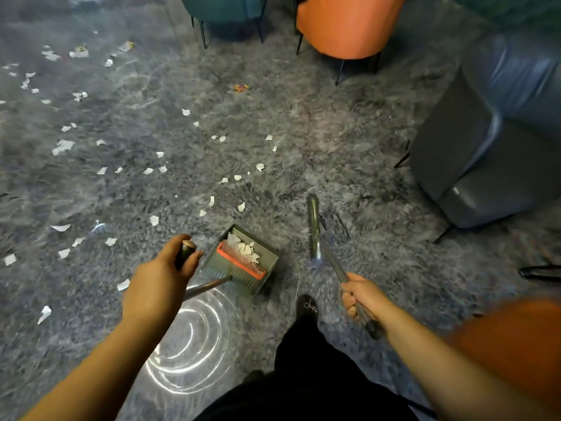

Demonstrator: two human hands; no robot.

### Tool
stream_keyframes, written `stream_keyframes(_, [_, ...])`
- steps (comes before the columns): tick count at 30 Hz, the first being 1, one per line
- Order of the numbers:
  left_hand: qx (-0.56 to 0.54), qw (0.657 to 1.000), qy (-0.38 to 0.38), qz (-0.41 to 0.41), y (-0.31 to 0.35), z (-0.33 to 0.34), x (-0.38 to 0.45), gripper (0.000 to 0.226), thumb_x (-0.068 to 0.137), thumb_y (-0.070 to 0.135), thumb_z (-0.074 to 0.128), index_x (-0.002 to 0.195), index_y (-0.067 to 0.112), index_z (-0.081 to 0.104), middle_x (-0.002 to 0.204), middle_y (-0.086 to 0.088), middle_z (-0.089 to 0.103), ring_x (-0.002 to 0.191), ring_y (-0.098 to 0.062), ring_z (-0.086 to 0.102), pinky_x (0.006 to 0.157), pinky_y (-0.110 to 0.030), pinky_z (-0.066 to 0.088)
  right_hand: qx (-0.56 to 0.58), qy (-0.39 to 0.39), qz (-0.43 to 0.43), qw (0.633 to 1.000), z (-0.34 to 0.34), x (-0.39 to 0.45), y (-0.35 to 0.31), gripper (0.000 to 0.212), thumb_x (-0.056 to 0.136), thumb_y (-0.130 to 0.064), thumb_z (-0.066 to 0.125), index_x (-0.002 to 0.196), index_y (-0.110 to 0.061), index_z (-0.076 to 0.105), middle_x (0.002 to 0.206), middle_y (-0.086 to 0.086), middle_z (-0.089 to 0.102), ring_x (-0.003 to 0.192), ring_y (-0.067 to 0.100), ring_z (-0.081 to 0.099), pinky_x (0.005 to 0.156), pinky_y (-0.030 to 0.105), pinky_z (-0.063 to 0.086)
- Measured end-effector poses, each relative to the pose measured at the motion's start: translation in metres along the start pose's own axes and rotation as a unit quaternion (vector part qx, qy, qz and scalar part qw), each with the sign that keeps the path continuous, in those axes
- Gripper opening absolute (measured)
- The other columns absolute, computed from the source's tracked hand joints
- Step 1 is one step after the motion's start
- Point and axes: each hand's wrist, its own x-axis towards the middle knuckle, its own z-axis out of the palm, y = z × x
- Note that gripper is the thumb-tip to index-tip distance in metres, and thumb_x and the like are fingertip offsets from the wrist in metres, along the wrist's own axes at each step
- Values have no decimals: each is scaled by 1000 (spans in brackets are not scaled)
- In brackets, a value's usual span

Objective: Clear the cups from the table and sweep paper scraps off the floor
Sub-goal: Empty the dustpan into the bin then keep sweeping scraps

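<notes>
Gripping the dustpan handle (185, 250) top, our left hand (164, 275) curls shut around it; the dustpan (243, 262) sits on the carpet (303, 132) holding paper scraps (244, 249). Our right hand (361, 296) clasps the broom handle (343, 275), with more scraps (151, 170) scattered left.

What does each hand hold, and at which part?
The left hand grips the top end of the dustpan handle. The right hand grips the broom handle near its upper end.
</notes>
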Motion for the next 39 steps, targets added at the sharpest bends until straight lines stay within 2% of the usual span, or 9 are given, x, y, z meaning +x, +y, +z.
stream_keyframes(6, [8,1000,-3,-13,38,33,80,39,90,44,63,126,29,57,87,-12,72,80,-37,67,61,-33,42,-14,13,36,999,-18,65,-83,30,101,0,30,118,-19,45,44,3,35,25,7,32,32,10,26])
stream_keyframes(13, [29,999,1,-18,74,57,144,39,90,44,63,125,29,56,78,-9,71,69,-34,66,54,-30,38,-74,29,76,994,-33,122,-162,26,101,0,30,111,-20,43,37,2,35,23,10,32,30,11,28])
stream_keyframes(18, [17,999,34,-23,82,56,168,42,88,39,68,127,27,59,78,-8,73,70,-36,68,56,-29,38,-109,37,100,988,-26,150,-190,18,101,-2,31,95,-12,44,39,3,36,23,12,32,32,10,27])
stream_keyframes(21, [19,998,40,-33,78,52,184,39,87,42,67,124,30,58,76,-6,73,69,-35,69,55,-29,38,-124,34,114,985,-17,167,-198,22,101,-3,32,86,-11,46,49,4,35,24,12,32,32,10,26])
stream_keyframes(24, [13,998,42,-36,69,48,199,38,87,45,64,123,34,57,78,-4,73,72,-33,69,56,-29,40,-111,41,135,984,-6,184,-203,23,100,-3,36,82,-10,48,45,3,37,24,11,34,30,11,27])
stream_keyframes(29, [14,998,48,-44,38,32,226,38,83,57,54,118,41,52,75,-2,72,68,-30,68,51,-27,38,-112,39,147,982,39,209,-204,21,101,-3,33,86,-10,46,37,3,38,24,12,33,29,14,27])
stream_keyframes(32, [12,997,58,-57,17,21,243,39,82,58,53,117,40,53,72,-2,71,66,-30,67,52,-28,40,-136,36,135,981,79,217,-213,23,99,0,33,105,-11,52,47,6,39,26,15,35,29,16,29])
stream_keyframes(36, [10,995,56,-86,-17,2,263,45,80,64,48,118,42,51,59,13,56,54,-17,55,49,-26,41,-129,31,153,979,141,225,-227,22,99,-2,31,83,-9,45,57,5,35,29,14,34,30,14,28])
stream_keyframes(39, [14,992,57,-108,-42,-10,276,35,85,52,60,118,40,52,64,7,62,60,-23,62,52,-28,41,-132,17,158,979,186,228,-239,22,100,-5,32,82,-9,45,60,4,35,38,15,35,30,15,27])
